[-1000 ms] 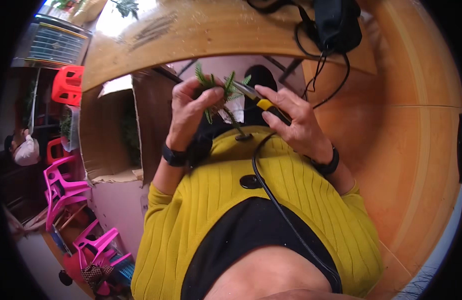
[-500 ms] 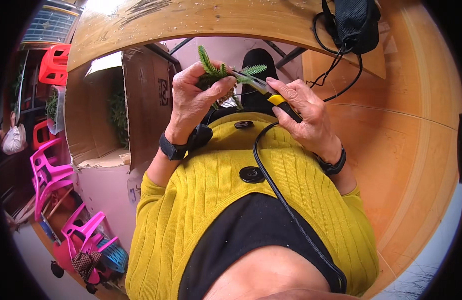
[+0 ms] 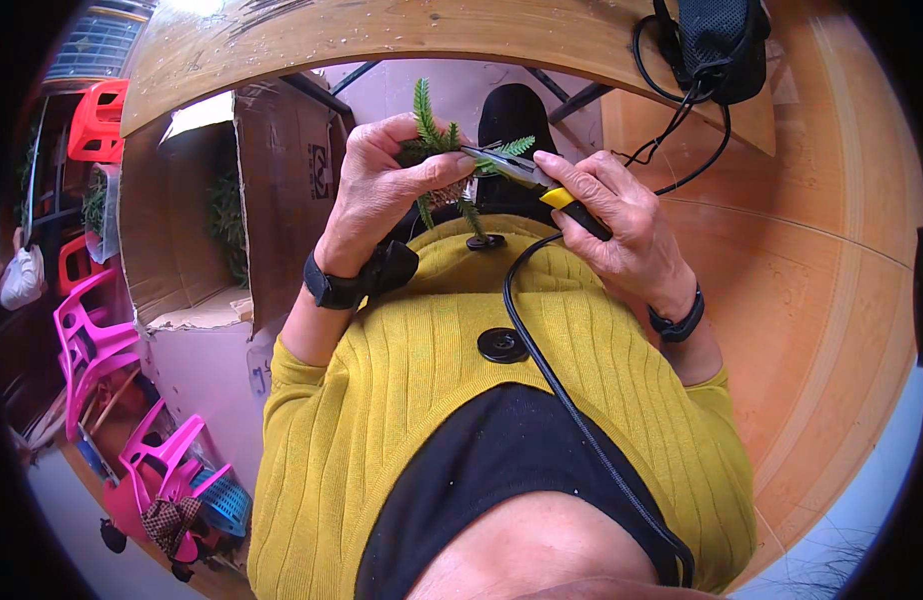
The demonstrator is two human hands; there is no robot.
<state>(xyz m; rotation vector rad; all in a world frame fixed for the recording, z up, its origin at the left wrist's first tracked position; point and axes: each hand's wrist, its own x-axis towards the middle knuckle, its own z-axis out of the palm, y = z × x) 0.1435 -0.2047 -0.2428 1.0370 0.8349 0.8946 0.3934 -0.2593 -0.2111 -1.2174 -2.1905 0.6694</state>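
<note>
Above my lap, my left hand pinches a small green artificial fir sprig between thumb and fingers. Several needled tips fan out from it, and something brown, perhaps a cone, shows below my thumb. My right hand is wrapped round the black and yellow handles of a pair of pliers. The metal jaws point left and reach the sprig beside my left thumb tip. Exactly what the jaws grip is too small to tell.
An open cardboard box with greenery inside stands to the left. Beyond it are pink plastic chairs and a red stool. A wooden table spans the far side, with a black mesh pouch and cables at its right end.
Both hands stay at the sprig with the pliers held to it. The sprig has turned slightly, and my right hand has shifted a little to the right and nearer me.
</note>
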